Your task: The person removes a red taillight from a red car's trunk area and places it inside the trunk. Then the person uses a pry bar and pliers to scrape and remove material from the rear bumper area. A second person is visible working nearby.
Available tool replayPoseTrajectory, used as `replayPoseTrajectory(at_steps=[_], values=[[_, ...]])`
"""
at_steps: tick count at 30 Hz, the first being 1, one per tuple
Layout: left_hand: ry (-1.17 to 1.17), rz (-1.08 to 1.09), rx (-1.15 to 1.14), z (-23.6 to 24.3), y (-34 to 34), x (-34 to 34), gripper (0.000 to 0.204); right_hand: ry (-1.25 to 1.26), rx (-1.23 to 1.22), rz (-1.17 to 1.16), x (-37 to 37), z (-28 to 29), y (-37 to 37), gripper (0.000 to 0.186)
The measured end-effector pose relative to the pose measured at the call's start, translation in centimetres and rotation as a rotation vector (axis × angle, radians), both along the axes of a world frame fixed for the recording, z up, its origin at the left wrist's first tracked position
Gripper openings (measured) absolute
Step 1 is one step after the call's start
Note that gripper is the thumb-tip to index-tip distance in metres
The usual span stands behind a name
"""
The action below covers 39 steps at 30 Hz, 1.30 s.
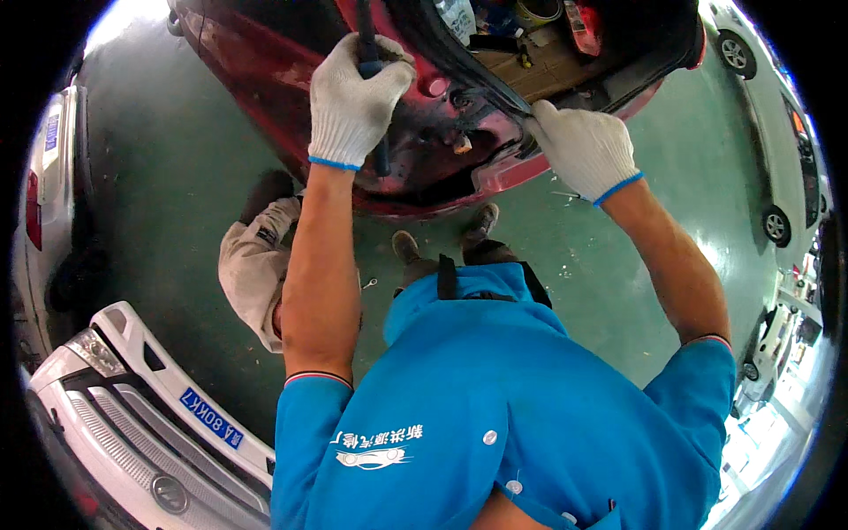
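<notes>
In the head view, the left hand, in a white knit glove with a blue cuff, was clenched round a dark bar-shaped tool that ran from the far edge down past the glove, its lower end hanging in front of the bare red body panel of a car. The right hand, gloved the same way, was closed on the black rubber seal that followed the edge of the open boot, pinching it where it met the damaged corner at the right of the panel. The two hands were well apart, one at each side of the stripped area.

Inside the boot, farther off, lay cardboard, a tin and other small items too blurred to name. Below the panel, on the green floor, a second person in pale overalls crouched just left of the wearer's forearm, with a small spanner lying near. A white car front stood at the near left.

Judging by the grips, the work would go best with the bar kept steady and worked gently against the metal, while the right hand drew the seal evenly along its edge rather than tearing it, and with both kept clear of the person below.
</notes>
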<state>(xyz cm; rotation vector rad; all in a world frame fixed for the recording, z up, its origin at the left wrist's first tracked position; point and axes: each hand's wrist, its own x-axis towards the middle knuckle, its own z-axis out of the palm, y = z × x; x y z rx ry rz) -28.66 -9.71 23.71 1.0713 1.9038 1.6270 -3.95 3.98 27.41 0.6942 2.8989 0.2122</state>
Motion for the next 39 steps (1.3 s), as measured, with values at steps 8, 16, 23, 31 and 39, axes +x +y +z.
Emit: replayPoseTrajectory(at_steps=[8,16,23,31,39], values=[[0.049,0.014,0.065,-0.7,0.0,-0.2,0.016,-0.200,0.133,0.008,-3.6,2.4,-1.0,0.016],[0.096,0.029,0.081,-0.3,-0.6,-0.2,0.019,-0.272,0.239,0.109,-5.6,3.8,-0.9,0.016],[0.041,0.045,0.040,0.0,-0.8,-0.2,0.025,-0.257,0.279,0.127,-6.8,3.6,-2.1,0.017],[-0.049,0.004,0.048,0.2,-0.8,-0.3,0.025,-0.459,0.260,0.277,-8.0,4.6,1.1,0.018],[-0.171,-0.068,0.090,0.1,-1.1,-1.3,0.025,-0.574,0.165,0.712,-13.0,5.5,7.7,0.042]])
